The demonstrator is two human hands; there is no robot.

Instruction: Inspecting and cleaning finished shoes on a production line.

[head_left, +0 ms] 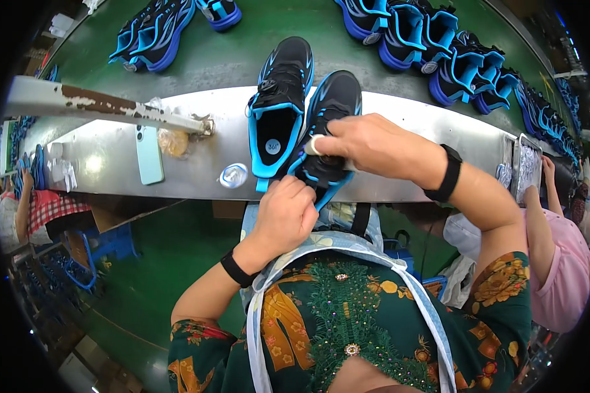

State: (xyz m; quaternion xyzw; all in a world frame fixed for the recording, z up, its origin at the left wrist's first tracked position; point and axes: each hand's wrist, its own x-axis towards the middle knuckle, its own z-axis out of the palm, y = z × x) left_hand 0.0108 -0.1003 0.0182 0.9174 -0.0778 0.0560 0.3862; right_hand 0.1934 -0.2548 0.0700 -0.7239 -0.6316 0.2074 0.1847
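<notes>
**Handled shoe on bench, toe outward, both hands at its opening**

Head view: The handled shoe (342,88), black with blue trim, rests on the metal bench (197,180) just beside its companion shoe (285,72). Its long axis runs away from the wearer, toe outward and leaning slightly right, heel nearest the body; this placement presumably keeps the opening within reach. The left hand (285,213) has its fingers curled nearly closed at the heel collar, apparently pinching it to steady the shoe; exact contact is hidden. The right hand (373,145) bends its fingers inward over the opening, little gap showing. A white item (314,145) sits at the fingertips; whether gripped or worn, cannot tell.
</notes>
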